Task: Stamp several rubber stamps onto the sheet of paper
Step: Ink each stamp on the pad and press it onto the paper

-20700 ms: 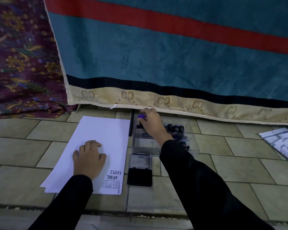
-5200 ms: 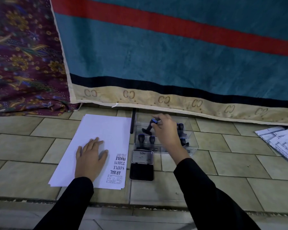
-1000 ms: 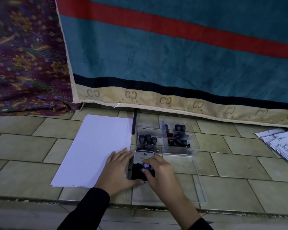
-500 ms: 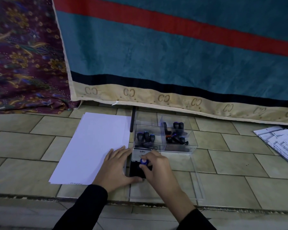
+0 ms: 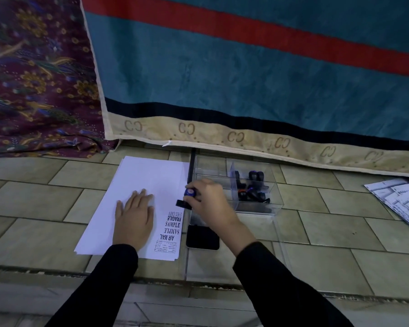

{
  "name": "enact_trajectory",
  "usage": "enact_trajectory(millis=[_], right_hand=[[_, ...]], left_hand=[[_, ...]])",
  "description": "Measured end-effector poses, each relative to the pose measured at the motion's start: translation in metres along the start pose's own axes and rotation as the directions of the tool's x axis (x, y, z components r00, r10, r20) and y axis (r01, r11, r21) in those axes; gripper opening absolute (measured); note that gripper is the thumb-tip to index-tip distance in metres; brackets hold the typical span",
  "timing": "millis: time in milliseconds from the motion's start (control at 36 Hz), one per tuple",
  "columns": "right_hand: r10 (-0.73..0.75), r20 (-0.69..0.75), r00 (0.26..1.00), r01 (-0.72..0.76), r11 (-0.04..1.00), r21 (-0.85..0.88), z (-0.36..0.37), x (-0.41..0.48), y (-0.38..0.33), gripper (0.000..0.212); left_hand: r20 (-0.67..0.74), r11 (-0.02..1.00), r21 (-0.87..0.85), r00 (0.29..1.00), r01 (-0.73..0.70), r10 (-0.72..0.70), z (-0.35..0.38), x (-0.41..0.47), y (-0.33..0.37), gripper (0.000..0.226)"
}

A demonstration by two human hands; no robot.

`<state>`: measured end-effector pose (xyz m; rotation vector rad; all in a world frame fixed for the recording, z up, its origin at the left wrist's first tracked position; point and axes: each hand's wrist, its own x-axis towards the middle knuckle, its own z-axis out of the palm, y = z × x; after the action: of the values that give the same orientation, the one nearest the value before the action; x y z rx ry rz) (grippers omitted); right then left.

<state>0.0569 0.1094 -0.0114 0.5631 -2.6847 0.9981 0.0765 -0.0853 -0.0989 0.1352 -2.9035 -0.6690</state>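
A white sheet of paper (image 5: 147, 182) lies on the tiled floor, with several printed marks along its right edge, the topmost reading FAX OUT. My left hand (image 5: 134, 218) lies flat on the sheet, fingers apart. My right hand (image 5: 209, 204) grips a rubber stamp (image 5: 185, 198) with a blue-capped black handle; its base sits at the sheet's right edge just above the printed marks. Whether the base touches the paper I cannot tell. The black ink pad (image 5: 202, 237) lies open below my right hand.
A clear plastic box (image 5: 257, 206) with several more stamps stands right of the sheet; its clear lid (image 5: 279, 251) lies in front. Printed sheets (image 5: 401, 199) lie at the far right. A teal blanket (image 5: 246, 79) and a patterned cloth (image 5: 38, 79) hang behind.
My right hand has carried the stamp from the ink pad up and left to the sheet's right edge. My left hand has moved off the pad onto the paper.
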Motion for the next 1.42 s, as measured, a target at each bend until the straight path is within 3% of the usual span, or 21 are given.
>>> enact_trajectory(millis=[306,667,1028,1278,1417], right_hand=[[0.047,0.212,0.976,-0.025,0.994,-0.103,0.028,0.026,-0.004,0.028],[0.043,0.251,0.967,-0.003,0.988,-0.157,0.036,0.024,-0.002,0.027],[0.05,0.27,0.961,-0.003,0.985,-0.173,0.037,0.02,-0.008,0.009],[0.056,0.254,0.965,-0.026,0.992,-0.12,0.037,0.016,-0.009,0.007],[0.035,0.255,0.966,-0.011,0.995,-0.097,0.039,0.011,-0.005,0.018]], left_hand=[[0.006,1.0,-0.011,1.0,0.008,-0.008,-0.002,0.0,0.0,0.04],[-0.006,1.0,-0.01,1.0,0.008,-0.008,0.0,0.001,0.0,0.04],[-0.003,1.0,0.024,1.0,0.012,-0.012,0.001,0.002,0.001,0.041],[-0.002,1.0,0.015,1.0,0.012,-0.012,0.003,0.002,0.0,0.041],[-0.008,1.0,0.011,1.0,0.019,-0.019,0.002,0.001,0.0,0.04]])
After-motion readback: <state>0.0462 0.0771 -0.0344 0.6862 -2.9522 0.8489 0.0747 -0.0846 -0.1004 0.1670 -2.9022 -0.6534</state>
